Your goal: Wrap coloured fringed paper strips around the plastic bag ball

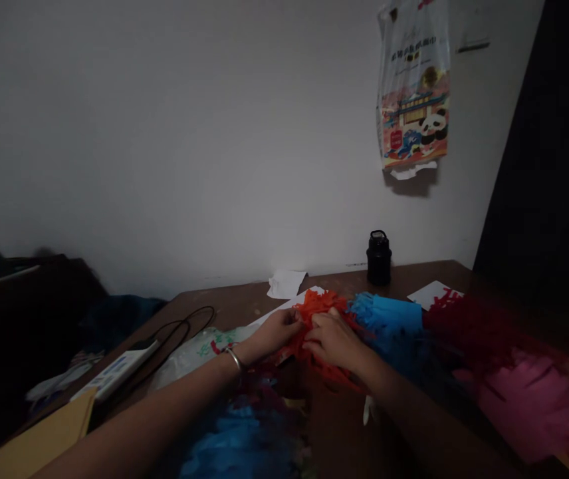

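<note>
A bunch of orange fringed material (pixel 322 303), cut in thin strips like paper or felt, lies on the brown table between my hands. My left hand (pixel 277 332), with a silver bangle at the wrist, pinches the left side of the orange fringe. From the right, my right hand (pixel 332 338) reaches onto the same fringe with its fingers curled into it. Its fingertips are partly hidden among the strips. Blue fringed material (pixel 397 316) sits just right of my right hand. More blue fringe (pixel 229 436) lies in shadow below my left forearm.
Dark red (pixel 478 332) and pink fringed pieces (pixel 538 406) spread along the right. A black bottle (pixel 379 259) stands by the wall. White papers (pixel 285 284), a plastic bag (pixel 179 359), a power strip (pixel 119 366) with a cable and yellow sheet (pixel 40 439) lie leftward. A printed bag (pixel 414 100) hangs above.
</note>
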`<state>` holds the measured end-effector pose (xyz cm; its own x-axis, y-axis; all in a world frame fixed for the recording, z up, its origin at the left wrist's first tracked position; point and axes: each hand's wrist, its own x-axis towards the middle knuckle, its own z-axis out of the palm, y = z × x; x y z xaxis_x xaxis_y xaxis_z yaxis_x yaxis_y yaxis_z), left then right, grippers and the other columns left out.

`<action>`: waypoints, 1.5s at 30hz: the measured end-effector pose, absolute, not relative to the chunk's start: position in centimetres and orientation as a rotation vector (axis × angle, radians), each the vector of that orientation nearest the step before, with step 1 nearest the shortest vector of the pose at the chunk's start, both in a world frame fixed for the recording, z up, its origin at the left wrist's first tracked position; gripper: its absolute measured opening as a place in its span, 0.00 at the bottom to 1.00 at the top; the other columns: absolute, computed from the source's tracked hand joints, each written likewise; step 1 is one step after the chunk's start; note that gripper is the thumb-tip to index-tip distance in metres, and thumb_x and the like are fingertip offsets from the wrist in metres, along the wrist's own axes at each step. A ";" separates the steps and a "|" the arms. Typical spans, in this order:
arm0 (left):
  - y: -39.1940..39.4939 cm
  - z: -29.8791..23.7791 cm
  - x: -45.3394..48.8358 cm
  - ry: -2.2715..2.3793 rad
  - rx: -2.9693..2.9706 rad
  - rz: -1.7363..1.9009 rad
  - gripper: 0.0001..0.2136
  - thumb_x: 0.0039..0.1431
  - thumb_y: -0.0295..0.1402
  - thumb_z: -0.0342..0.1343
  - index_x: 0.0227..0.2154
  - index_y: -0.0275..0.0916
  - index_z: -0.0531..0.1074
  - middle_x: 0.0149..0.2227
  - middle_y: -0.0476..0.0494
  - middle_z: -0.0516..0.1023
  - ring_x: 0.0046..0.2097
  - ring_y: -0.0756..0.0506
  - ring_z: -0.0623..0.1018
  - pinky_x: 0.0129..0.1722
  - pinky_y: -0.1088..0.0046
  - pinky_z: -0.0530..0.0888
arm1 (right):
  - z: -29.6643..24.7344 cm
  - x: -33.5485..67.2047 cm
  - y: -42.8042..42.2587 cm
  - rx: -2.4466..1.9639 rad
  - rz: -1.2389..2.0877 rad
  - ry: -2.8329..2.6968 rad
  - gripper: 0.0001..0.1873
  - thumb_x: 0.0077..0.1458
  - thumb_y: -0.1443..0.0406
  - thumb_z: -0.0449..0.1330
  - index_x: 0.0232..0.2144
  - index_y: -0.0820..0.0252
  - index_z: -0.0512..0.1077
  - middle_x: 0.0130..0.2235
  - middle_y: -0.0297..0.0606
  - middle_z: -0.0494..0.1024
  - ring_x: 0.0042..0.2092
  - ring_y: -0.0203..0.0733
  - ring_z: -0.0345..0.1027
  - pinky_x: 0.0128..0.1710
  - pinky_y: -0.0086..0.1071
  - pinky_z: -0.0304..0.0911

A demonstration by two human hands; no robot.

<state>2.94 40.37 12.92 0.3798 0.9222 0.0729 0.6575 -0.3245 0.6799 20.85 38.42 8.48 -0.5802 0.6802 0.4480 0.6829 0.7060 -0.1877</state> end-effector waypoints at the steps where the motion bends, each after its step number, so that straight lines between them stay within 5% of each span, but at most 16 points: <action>1: 40.4 13.0 2.9 1.354 2.088 0.626 0.09 0.47 0.39 0.51 0.23 0.38 0.68 0.23 0.53 0.69 0.27 0.49 0.67 0.28 0.74 0.65 | 8.3 20.9 38.6 -1.047 0.028 -2.399 0.09 0.59 0.59 0.60 0.35 0.55 0.79 0.34 0.34 0.72 0.39 0.38 0.64 0.43 0.34 0.51; 6: 40.6 12.8 2.3 1.367 2.087 0.640 0.10 0.48 0.40 0.50 0.24 0.38 0.68 0.24 0.52 0.68 0.27 0.49 0.65 0.28 0.74 0.64 | 7.3 21.1 39.9 -1.073 0.185 -2.275 0.07 0.58 0.60 0.62 0.33 0.51 0.80 0.30 0.30 0.73 0.34 0.34 0.65 0.39 0.30 0.52; 18: 40.0 13.1 1.1 1.391 1.935 0.735 0.11 0.45 0.42 0.53 0.23 0.38 0.68 0.20 0.55 0.65 0.22 0.51 0.63 0.23 0.76 0.60 | 6.4 21.6 41.7 -1.282 0.228 -1.916 0.11 0.52 0.70 0.59 0.20 0.62 0.75 0.24 0.32 0.73 0.27 0.33 0.65 0.28 0.25 0.52; 27: 40.2 14.8 -0.4 1.369 1.618 1.245 0.10 0.45 0.41 0.52 0.23 0.39 0.64 0.18 0.59 0.61 0.20 0.54 0.61 0.21 0.79 0.59 | 6.3 24.0 43.1 -1.575 0.090 -1.552 0.14 0.50 0.69 0.54 0.15 0.58 0.66 0.22 0.33 0.70 0.27 0.37 0.64 0.28 0.28 0.52; 37: 39.3 22.2 -1.8 1.094 1.327 1.629 0.05 0.45 0.32 0.55 0.24 0.36 0.67 0.20 0.55 0.70 0.23 0.54 0.69 0.23 0.82 0.65 | 5.1 27.4 44.2 -1.766 0.060 -1.525 0.16 0.51 0.69 0.59 0.14 0.59 0.65 0.18 0.31 0.68 0.24 0.36 0.62 0.27 0.29 0.52; 40: 37.7 24.1 -2.2 1.043 1.299 1.659 0.06 0.46 0.32 0.54 0.27 0.36 0.70 0.23 0.52 0.74 0.26 0.52 0.72 0.25 0.80 0.69 | 6.3 27.4 43.4 -1.704 -0.001 -1.519 0.05 0.51 0.67 0.60 0.25 0.61 0.73 0.30 0.43 0.76 0.33 0.44 0.70 0.33 0.33 0.57; 43: 35.2 25.0 -2.0 1.031 1.298 1.679 0.10 0.45 0.36 0.54 0.30 0.36 0.71 0.27 0.50 0.76 0.28 0.50 0.74 0.26 0.78 0.71 | 9.7 26.4 41.6 -1.511 -0.090 -1.524 0.14 0.55 0.63 0.59 0.44 0.64 0.71 0.44 0.50 0.74 0.46 0.52 0.69 0.43 0.41 0.60; 45: 33.2 25.1 -1.5 1.052 1.321 1.670 0.12 0.46 0.38 0.54 0.31 0.36 0.71 0.29 0.48 0.77 0.29 0.49 0.75 0.27 0.77 0.72 | 13.1 25.1 39.3 -1.323 -0.125 -1.572 0.14 0.59 0.62 0.57 0.45 0.62 0.70 0.45 0.46 0.74 0.48 0.47 0.68 0.47 0.40 0.60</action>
